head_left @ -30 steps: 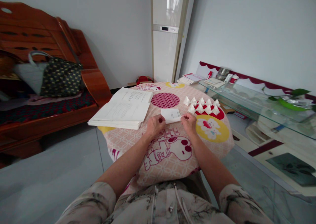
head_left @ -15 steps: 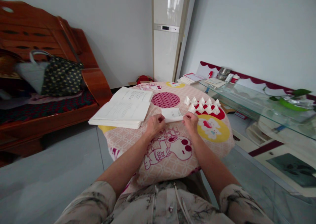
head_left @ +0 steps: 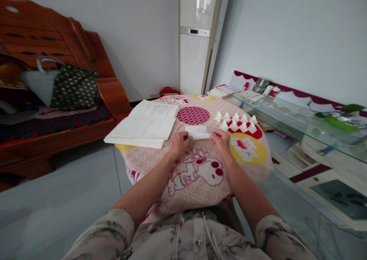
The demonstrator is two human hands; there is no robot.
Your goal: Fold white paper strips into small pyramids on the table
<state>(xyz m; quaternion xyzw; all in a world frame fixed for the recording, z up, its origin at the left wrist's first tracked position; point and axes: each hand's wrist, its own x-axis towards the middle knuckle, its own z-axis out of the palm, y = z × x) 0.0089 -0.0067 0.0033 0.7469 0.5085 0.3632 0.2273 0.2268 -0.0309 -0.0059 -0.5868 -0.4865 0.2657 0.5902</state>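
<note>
A small white sheet of paper (head_left: pixel 197 131) with some print lies on the table, its near edge folded up into a strip. At the left end of that strip, my left hand (head_left: pixel 180 142) pinches the paper between thumb and fingers. My right hand (head_left: pixel 221 139) grips the strip's right end the same way. Just beyond my right hand stand several small folded paper pyramids (head_left: pixel 235 124) in two rows. To the left of my left hand rests a thick stack of printed paper (head_left: pixel 143 122).
The round table wears a patterned pink tablecloth (head_left: pixel 160 168). On the right is a glass-topped cabinet (head_left: pixel 289 122) with cups, papers and a green dish (head_left: pixel 342 120). A wooden bench (head_left: pixel 111 95) with bags (head_left: pixel 73 86) stands at the left, a tall white air conditioner (head_left: pixel 195 61) at the back.
The folded strip at the paper's near edge looks taller, and less of the sheet shows behind it. Both hands keep their hold; my right fingers have shifted slightly left. The view has moved slightly.
</note>
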